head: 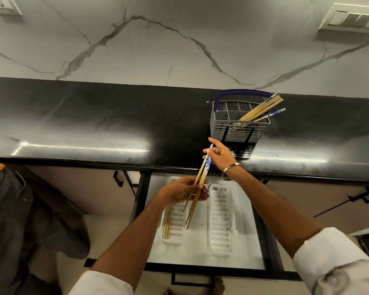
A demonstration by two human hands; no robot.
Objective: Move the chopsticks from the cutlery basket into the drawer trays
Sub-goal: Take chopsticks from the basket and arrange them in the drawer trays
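1. The left hand [182,189] has its grip closed around a small bunch of chopsticks [197,189], holding them near their middle.
2. These held chopsticks slant up to the right. Their thin ends point down over the left tray [175,225], and their blue-patterned tops reach up to the right hand [218,155].
3. The right hand pinches the top of one blue-patterned chopstick with its fingers. It wears a metal bangle [232,167] on the wrist.
4. More chopsticks in the basket [262,110] lean to the right out of the grey cutlery basket [238,128], which has a blue handle.
5. The basket stands on the black table [94,124], just behind the right hand.
6. A few chopsticks in the tray [168,222] lie flat along the left side of the left tray.
7. The right tray [221,220] sits beside it in the open drawer [200,250].
8. No writing can be read anywhere.
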